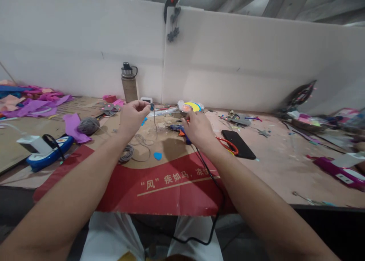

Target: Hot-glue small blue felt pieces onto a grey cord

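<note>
My left hand (134, 114) is raised over the table, thumb and finger pinching a small dark piece (152, 106). A thin grey cord (155, 124) hangs from it. My right hand (198, 128) is curled at a blue glue gun (187, 140) with an orange trigger (181, 133); its fingers partly hide the gun. A black cable (209, 173) runs from under this hand over the table edge. Coiled grey cord (126, 154) and a blue petal-shaped piece (157, 156) lie below, between my forearms.
Red-handled scissors (229, 145) and a black phone (241, 144) lie right of my right hand. Behind stand a bottle (129, 84) and a round container (185, 108). Grey yarn (88, 126), purple scraps (75, 128) and a blue power strip (48, 154) are leftward; a magenta strip (338, 171) is at right.
</note>
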Action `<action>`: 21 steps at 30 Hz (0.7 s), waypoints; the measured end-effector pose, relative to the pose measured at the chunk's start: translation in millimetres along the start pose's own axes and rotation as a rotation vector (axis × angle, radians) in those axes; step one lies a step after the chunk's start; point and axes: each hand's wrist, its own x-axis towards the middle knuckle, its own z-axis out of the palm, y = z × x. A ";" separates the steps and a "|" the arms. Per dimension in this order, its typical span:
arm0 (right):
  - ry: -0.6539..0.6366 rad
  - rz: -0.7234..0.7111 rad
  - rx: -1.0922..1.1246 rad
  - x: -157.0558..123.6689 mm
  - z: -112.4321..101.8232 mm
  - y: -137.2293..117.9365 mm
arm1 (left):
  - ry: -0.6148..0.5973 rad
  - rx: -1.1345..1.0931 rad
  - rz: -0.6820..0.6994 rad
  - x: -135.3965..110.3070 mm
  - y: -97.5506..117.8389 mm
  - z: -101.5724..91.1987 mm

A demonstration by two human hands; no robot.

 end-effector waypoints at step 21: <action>0.088 -0.143 0.278 8.3 33.6 -49.9 | -0.172 -0.041 -0.006 -10.1 4.5 9.3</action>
